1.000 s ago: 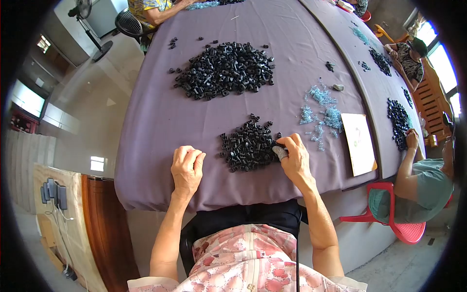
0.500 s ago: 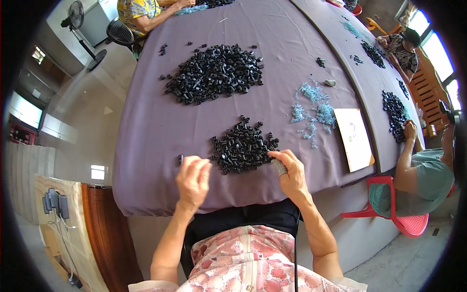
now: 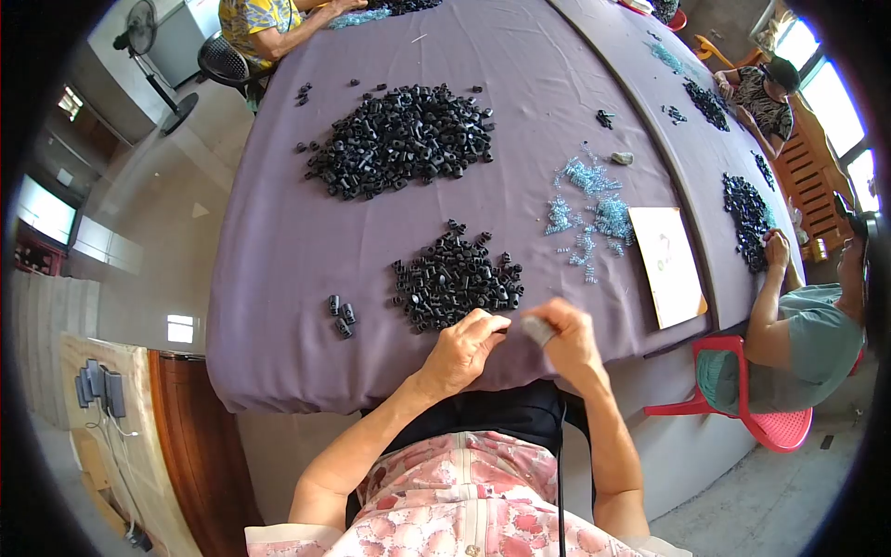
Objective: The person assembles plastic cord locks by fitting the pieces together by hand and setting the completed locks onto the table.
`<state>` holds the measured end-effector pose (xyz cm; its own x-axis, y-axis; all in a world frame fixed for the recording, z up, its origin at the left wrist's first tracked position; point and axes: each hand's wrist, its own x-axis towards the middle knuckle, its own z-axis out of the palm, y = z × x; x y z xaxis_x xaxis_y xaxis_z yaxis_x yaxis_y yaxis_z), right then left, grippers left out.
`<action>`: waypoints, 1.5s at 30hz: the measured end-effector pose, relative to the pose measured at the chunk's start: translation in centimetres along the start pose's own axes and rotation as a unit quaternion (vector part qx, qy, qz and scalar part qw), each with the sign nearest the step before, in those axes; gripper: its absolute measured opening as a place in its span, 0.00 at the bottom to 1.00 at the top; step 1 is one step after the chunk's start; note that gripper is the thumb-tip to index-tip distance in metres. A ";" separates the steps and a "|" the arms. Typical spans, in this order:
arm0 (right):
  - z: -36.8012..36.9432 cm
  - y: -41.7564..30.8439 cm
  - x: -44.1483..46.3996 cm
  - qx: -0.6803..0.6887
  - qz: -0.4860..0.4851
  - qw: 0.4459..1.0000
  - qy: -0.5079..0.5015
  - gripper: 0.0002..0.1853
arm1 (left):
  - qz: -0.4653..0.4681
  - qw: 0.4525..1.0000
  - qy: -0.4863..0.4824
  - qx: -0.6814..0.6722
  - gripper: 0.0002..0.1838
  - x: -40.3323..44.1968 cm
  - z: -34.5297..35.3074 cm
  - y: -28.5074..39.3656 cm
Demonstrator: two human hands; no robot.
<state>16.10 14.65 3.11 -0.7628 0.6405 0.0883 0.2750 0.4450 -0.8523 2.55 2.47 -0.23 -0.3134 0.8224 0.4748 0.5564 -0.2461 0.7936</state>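
In the head view, my left hand (image 3: 461, 351) is at the near edge of a small pile of black cylindrical plastic parts (image 3: 455, 278). Its thumb and fingers pinch a black plastic part (image 3: 502, 328). Close on the right is my right hand (image 3: 570, 342), smeared by motion, its fingers bent; whether it holds anything does not show. A grey wrap (image 3: 537, 330) covers one of its fingers. Three separate black parts (image 3: 342, 316) lie on the cloth left of the pile.
A larger heap of black parts (image 3: 404, 139) lies farther back on the purple cloth (image 3: 288, 241). Light-blue coil springs (image 3: 594, 200) are scattered to the right, beside a flat white board (image 3: 668, 266). Other people sit around the table, including one on a red chair (image 3: 780, 427).
My left hand has moved right, from beside the loose parts to the pile's near edge, uncovering three parts. My right hand has drawn slightly right and nearer me.
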 end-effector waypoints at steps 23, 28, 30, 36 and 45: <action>-0.7 -0.1 3.6 -0.100 -0.102 0.987 0.072 0.15 | -0.214 0.965 -0.020 -0.152 0.08 -0.1 -0.5 -0.3; 1.4 -0.2 0.8 0.049 -0.056 0.997 0.028 0.19 | -0.217 0.962 -0.015 -0.166 0.08 0.3 -0.8 0.2; 2.0 0.1 0.1 0.059 -0.052 0.997 0.024 0.21 | -0.214 0.962 -0.018 -0.169 0.08 0.3 -0.9 0.4; 3.3 0.0 -0.8 0.088 -0.053 0.994 0.023 0.21 | -0.263 0.932 -0.007 -0.250 0.09 0.2 -1.0 0.3; 3.6 -0.6 -2.0 0.251 0.012 0.968 0.008 0.16 | -0.235 0.926 -0.041 -0.291 0.10 -0.3 -1.0 -0.4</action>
<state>15.34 10.82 1.59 -0.7493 0.6585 0.0699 -0.0300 0.0717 -0.9970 1.66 1.84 -0.31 -0.3427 0.9393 0.0132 -0.1441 -0.0664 0.9873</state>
